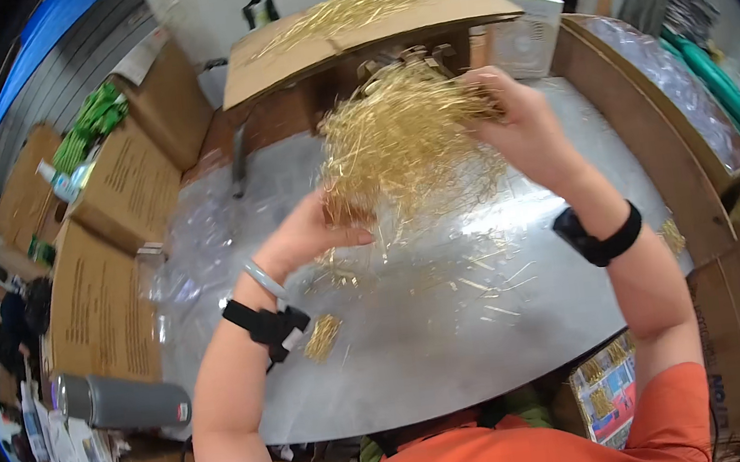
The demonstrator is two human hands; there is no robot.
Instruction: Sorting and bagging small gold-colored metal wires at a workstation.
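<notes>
A big loose tangle of thin gold strips point(409, 134) is held up over the metal tabletop, between my two hands. My right hand point(519, 125) pinches its upper right side, the fingertips partly buried in the strips. At the lower left edge, my left hand point(319, 228) curls its fingers into the tangle, thumb stretched out below; some of those fingers are hidden. Fallen gold strips point(488, 286) lie scattered beneath. A small neat bundle of gold pieces point(323, 337) rests on the table near my left wrist.
The grey metal table point(404, 356) is ringed by cardboard boxes point(102, 305) at left and a cardboard wall point(652, 118) at right. Behind stands a cardboard shelf point(274, 53) topped with more strips. Clear plastic pieces point(196, 243) lie left, near a grey bottle point(132, 400).
</notes>
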